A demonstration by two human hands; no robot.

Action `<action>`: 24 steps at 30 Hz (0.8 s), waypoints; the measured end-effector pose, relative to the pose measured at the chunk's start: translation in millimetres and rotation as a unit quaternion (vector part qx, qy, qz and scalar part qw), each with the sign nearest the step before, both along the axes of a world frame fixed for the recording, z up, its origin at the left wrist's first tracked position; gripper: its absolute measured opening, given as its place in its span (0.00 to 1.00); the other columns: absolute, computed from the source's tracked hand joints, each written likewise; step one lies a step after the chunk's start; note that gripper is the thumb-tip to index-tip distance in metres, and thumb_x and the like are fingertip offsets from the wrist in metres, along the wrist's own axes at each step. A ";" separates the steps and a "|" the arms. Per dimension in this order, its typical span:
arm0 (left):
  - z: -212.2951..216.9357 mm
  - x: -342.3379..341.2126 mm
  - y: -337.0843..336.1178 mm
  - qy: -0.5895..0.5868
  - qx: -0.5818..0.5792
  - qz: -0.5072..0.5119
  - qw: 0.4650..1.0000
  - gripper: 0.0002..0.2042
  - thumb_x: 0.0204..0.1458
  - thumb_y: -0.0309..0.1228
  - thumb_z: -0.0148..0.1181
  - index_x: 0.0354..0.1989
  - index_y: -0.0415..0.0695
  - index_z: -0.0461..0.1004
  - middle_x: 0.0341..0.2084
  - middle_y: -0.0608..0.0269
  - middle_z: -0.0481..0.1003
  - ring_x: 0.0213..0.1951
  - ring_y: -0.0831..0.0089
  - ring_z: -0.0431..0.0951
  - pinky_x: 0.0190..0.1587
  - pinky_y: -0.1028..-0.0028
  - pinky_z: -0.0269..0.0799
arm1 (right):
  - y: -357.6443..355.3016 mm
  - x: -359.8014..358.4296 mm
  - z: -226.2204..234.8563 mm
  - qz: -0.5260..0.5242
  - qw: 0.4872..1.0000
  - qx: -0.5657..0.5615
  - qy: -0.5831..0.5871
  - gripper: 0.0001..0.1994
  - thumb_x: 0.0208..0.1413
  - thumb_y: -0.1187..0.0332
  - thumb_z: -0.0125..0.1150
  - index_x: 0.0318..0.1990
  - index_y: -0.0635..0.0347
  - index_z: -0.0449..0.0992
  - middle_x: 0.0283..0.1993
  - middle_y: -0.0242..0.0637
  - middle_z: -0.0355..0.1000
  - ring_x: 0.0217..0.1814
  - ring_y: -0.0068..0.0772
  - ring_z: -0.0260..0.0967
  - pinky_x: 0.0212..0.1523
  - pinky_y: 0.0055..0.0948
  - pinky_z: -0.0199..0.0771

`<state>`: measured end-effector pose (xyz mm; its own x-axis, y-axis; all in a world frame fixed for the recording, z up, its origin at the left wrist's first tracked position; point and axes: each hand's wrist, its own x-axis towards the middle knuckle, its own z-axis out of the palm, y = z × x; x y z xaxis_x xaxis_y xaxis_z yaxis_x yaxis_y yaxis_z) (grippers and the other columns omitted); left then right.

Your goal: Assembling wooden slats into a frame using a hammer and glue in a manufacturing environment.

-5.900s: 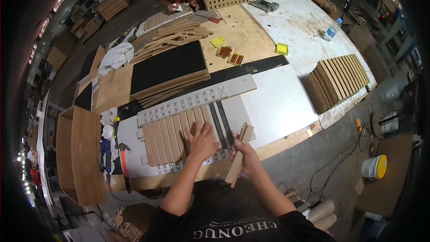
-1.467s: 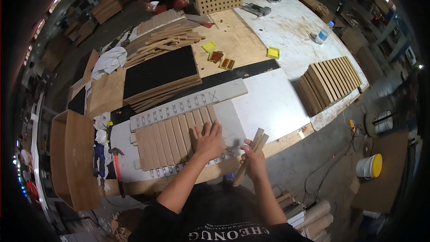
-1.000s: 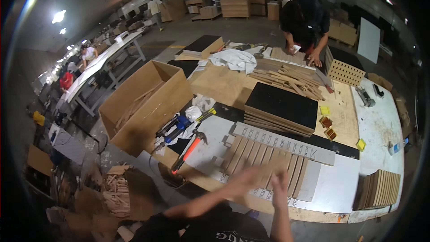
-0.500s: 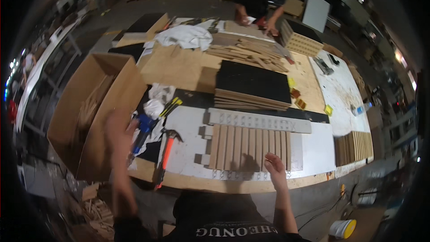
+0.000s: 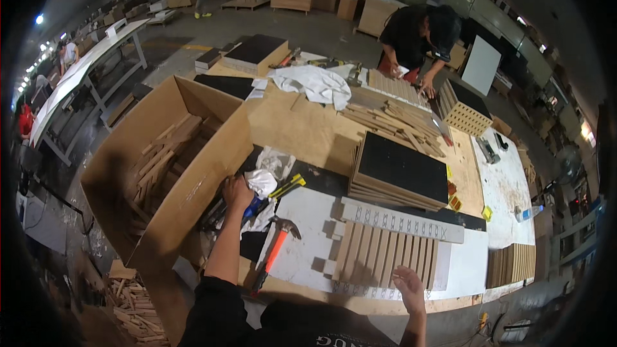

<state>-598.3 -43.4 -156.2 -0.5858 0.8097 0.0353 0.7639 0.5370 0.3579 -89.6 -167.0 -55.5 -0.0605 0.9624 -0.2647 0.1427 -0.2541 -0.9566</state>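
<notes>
My left hand (image 5: pixel 236 193) reaches far left into a small heap of tools beside an open cardboard box (image 5: pixel 193 186). Its fingers curl down among a blue-handled tool (image 5: pixel 254 206) and a white rag (image 5: pixel 263 182); whether it grips anything is hidden. A hammer with an orange handle (image 5: pixel 272 254) lies just right of my forearm. My right hand (image 5: pixel 409 283) rests flat on the near table edge, fingers apart and empty, touching the near ends of a row of wooden slats (image 5: pixel 385 254). A pale notched strip (image 5: pixel 400 222) lies across the slats' far ends.
The box holds loose wooden strips (image 5: pixel 157 160). A stack of boards with a black top (image 5: pixel 402 170) sits behind the slats. More slats (image 5: pixel 511 263) lie at the right end, near a water bottle (image 5: pixel 524 213). A co-worker (image 5: pixel 418 32) bends over the far end.
My view has swung left toward the box. My left hand left the slats and went to the tools. My right hand no longer holds the wooden strips and lies on the table edge.
</notes>
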 end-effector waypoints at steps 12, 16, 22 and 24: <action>21.1 29.8 21.5 -0.120 0.216 -0.061 0.967 0.11 0.36 0.37 0.68 0.23 0.44 0.77 0.23 0.55 0.75 0.29 0.59 0.77 0.31 0.63 0.70 | 9.8 -30.7 -10.0 0.069 0.997 0.021 -0.041 0.23 0.49 0.63 0.60 0.52 0.61 0.67 0.48 0.37 0.69 0.47 0.34 0.67 0.48 0.30 0.68; 138.8 72.3 -2.4 -0.162 0.249 -0.199 0.934 0.12 0.37 0.36 0.68 0.23 0.40 0.75 0.19 0.56 0.75 0.23 0.63 0.76 0.27 0.71 0.69 | 49.9 -76.4 0.6 0.141 0.986 0.072 0.046 0.30 0.47 0.74 0.64 0.58 0.64 0.58 0.56 0.41 0.62 0.57 0.33 0.61 0.54 0.32 0.64; 238.2 155.8 -45.6 -0.319 0.405 -0.310 0.799 0.14 0.38 0.30 0.68 0.32 0.38 0.73 0.24 0.61 0.72 0.29 0.73 0.73 0.35 0.75 0.68 | 76.7 -199.4 62.8 0.133 0.932 0.254 0.222 0.49 0.38 0.70 0.70 0.65 0.57 0.42 0.62 0.40 0.54 0.64 0.36 0.52 0.60 0.34 0.55; 202.4 169.1 -55.0 -0.260 0.438 -0.249 0.824 0.28 0.44 0.33 0.64 0.53 0.38 0.62 0.47 0.54 0.64 0.49 0.65 0.65 0.50 0.71 0.61 | 62.7 -201.1 49.8 0.063 0.918 0.063 0.388 0.43 0.40 0.73 0.67 0.64 0.59 0.46 0.57 0.38 0.59 0.58 0.32 0.58 0.57 0.30 0.59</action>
<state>-429.1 -98.4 46.2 -0.3093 0.7520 0.5820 0.4320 -0.4341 0.7905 -290.7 -104.3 -5.7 -0.2967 0.9548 0.0184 -0.5722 -0.1623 -0.8039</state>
